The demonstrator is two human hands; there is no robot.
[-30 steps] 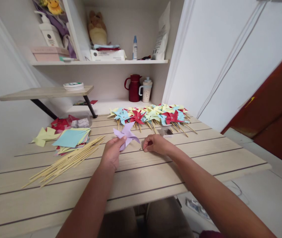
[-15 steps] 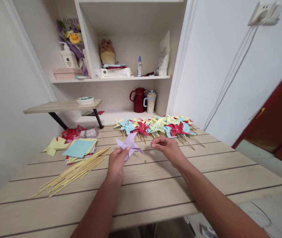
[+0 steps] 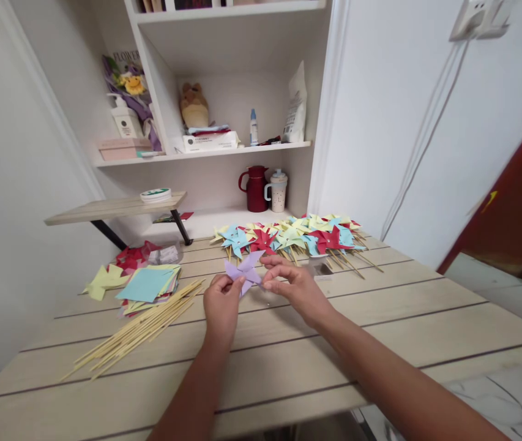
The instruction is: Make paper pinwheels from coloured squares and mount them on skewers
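A lilac paper pinwheel [image 3: 248, 268] is pinched between the thumb and fingers of my left hand [image 3: 222, 304], held just above the table. Close against its right side is my right hand [image 3: 301, 293], thumb and forefinger drawn together by one blade. Whatever sits between those fingertips is too small to make out. On the table just below the pinwheel lies a tiny shiny piece [image 3: 268, 304]. A small clear box [image 3: 321, 269] with dark contents is partly hidden behind my right hand.
Finished pinwheels [image 3: 288, 236] in several colours lie piled at the back. To the left are bamboo sticks [image 3: 145, 327], a stack of coloured paper squares [image 3: 147, 285] and a yellow paper pinwheel shape [image 3: 103, 280]. A small raised shelf [image 3: 118, 207] stands behind them.
My right hand has moved left to the pinwheel's edge, uncovering the clear box. The left hand has shifted slightly right, and the pinwheel has turned a little.
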